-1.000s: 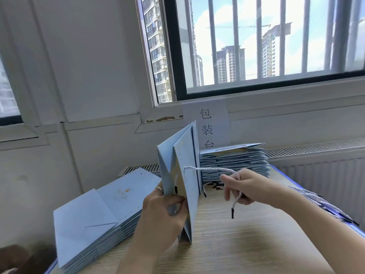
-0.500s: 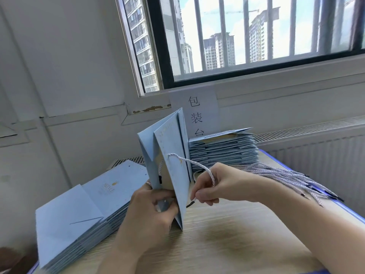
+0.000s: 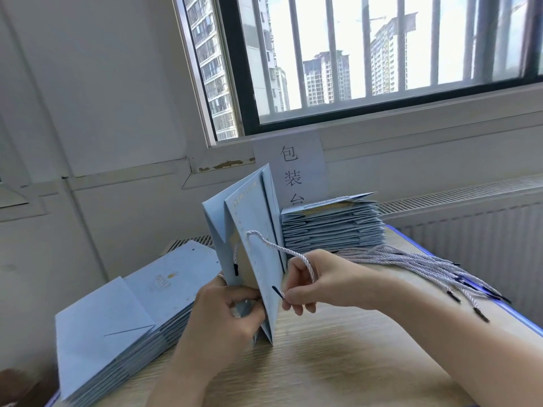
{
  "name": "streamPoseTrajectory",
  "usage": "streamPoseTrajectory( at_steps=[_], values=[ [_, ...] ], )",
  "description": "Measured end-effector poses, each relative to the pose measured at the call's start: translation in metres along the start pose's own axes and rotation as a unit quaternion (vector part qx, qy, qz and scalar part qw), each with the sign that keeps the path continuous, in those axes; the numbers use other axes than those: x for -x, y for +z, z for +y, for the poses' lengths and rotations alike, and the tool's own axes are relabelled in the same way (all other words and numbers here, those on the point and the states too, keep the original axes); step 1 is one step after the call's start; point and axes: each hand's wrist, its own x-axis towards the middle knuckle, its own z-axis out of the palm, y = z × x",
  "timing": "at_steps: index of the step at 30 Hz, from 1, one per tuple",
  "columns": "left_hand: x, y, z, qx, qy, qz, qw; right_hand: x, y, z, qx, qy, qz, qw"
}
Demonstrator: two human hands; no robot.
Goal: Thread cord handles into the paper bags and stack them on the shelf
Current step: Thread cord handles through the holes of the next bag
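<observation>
A light blue paper bag (image 3: pixel 252 230) stands upright on its edge on the wooden table (image 3: pixel 338 362). My left hand (image 3: pixel 226 315) grips its lower edge, fingers curled round the paper. A white twisted cord (image 3: pixel 282 249) comes out of a hole in the bag's near panel and loops to my right hand (image 3: pixel 317 282). My right hand pinches the cord close to its dark tip, which points at the panel beside the bag's lower edge. Another dark cord end hangs inside the bag.
A stack of flat blue bags (image 3: pixel 132 312) lies at the left. A second stack of bags (image 3: pixel 332 227) with handles sits at the back by the wall. A bundle of loose cords (image 3: pixel 426 268) lies at the right. A paper sign (image 3: pixel 291 168) hangs under the window.
My right hand has drawn the cord down and brought its dark tip against the bag's near panel. The view has shifted, so the bag and stacks sit further right.
</observation>
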Motion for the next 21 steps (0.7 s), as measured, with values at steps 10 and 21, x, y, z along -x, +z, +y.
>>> streamPoseTrajectory(
  at_steps=[10, 21],
  values=[
    [0.0008, 0.001, -0.002, 0.007, -0.002, 0.004, 1.0, 0.0005, 0.0029, -0.0005, 0.023, -0.012, 0.013, 1.0],
    [0.0004, 0.0017, -0.0025, -0.001, 0.021, 0.0, 1.0, 0.001, 0.0068, -0.0032, 0.037, -0.017, 0.016, 0.999]
  ],
)
